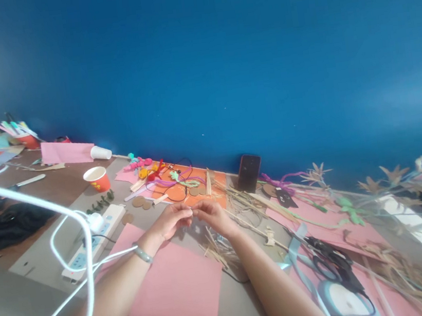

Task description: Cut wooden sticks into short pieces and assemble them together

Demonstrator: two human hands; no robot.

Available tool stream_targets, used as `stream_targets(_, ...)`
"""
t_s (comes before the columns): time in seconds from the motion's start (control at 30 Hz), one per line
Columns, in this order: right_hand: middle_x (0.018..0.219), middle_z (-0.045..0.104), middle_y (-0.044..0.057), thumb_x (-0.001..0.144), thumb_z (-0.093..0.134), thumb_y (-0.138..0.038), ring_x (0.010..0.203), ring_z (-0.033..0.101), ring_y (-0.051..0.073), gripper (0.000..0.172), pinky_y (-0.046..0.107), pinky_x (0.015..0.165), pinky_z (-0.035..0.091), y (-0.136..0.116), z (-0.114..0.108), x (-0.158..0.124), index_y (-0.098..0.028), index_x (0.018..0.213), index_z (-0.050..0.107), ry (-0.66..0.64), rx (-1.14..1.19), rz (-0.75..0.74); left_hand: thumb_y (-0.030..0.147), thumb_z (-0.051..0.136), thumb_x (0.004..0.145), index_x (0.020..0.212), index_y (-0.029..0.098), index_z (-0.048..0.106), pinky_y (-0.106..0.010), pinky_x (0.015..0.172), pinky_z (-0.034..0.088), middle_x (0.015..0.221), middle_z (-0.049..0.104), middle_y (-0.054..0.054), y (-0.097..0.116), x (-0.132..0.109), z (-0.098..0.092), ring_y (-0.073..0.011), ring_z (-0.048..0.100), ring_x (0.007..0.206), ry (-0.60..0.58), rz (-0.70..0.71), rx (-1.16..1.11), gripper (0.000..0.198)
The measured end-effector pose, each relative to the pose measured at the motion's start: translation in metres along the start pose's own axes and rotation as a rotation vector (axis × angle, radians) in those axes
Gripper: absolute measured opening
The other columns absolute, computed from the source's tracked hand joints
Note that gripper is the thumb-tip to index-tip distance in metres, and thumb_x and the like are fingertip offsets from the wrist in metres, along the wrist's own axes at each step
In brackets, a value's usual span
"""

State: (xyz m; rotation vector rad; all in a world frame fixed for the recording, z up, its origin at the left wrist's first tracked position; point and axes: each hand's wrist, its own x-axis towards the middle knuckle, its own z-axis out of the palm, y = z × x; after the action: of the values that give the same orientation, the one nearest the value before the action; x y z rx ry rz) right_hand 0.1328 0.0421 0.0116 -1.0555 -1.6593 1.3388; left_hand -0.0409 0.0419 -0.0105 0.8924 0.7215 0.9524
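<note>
Over the middle of the table, my left hand and my right hand meet fingertip to fingertip. Both are closed in a pinch around something tiny between them, too small to name. A pale bangle circles my left wrist. Below my hands lies a pink sheet of paper. Just beyond them is an orange sheet with colourful pipe cleaners and cardboard discs about it. Dry straw strips lie close to my right forearm.
A power strip and looping white cable are on the left, near a paper cup. A phone leans against the blue wall. To the right are a ribbon roll, a black tool and dried plant stems.
</note>
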Motion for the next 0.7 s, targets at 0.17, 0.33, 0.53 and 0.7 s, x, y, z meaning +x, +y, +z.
stream_targets(0.17,0.065,0.06,-0.001,0.077,0.062,-0.037,0.059,0.052,0.011,0.021,0.025,0.06,0.042,0.0027,0.0013,0.0012,-0.016,0.072,0.061,0.061,-0.077,0.0,0.026,0.072,0.065,0.072,0.013,0.059,-0.02,0.052,0.045,0.059,0.06,0.001,-0.0016,0.0005,-0.0005,-0.0086,0.057,0.052,0.004,-0.004,0.039,0.019)
stream_targets(0.33,0.066,0.061,0.0,0.079,0.058,-0.031,0.062,0.053,0.012,0.017,0.025,0.061,0.042,0.0038,0.003,0.0015,-0.016,0.071,0.059,0.121,-0.166,-0.034,0.027,0.072,0.064,0.069,0.013,0.058,-0.023,0.055,0.049,0.06,0.063,-0.001,-0.0043,0.0018,-0.0014,-0.0115,0.06,0.054,0.096,0.049,0.14,0.021)
stream_targets(0.53,0.062,0.06,0.0,0.075,0.06,-0.025,0.057,0.051,0.012,0.013,0.024,0.058,0.041,0.006,0.0053,0.0013,-0.016,0.066,0.059,0.204,-0.247,-0.094,0.028,0.074,0.061,0.066,0.011,0.059,-0.026,0.059,0.051,0.062,0.067,-0.004,-0.0092,0.0056,-0.0015,-0.0137,0.063,0.056,0.197,0.096,0.156,0.022)
stream_targets(0.7,0.059,0.06,0.0,0.074,0.06,-0.019,0.055,0.051,0.012,0.01,0.024,0.057,0.041,0.0041,0.0059,-0.0016,-0.016,0.064,0.062,0.236,-0.346,-0.214,0.027,0.076,0.06,0.065,0.011,0.061,-0.024,0.058,0.05,0.06,0.067,-0.005,-0.007,0.0044,0.002,-0.0131,0.063,0.055,0.217,0.052,0.078,0.022)
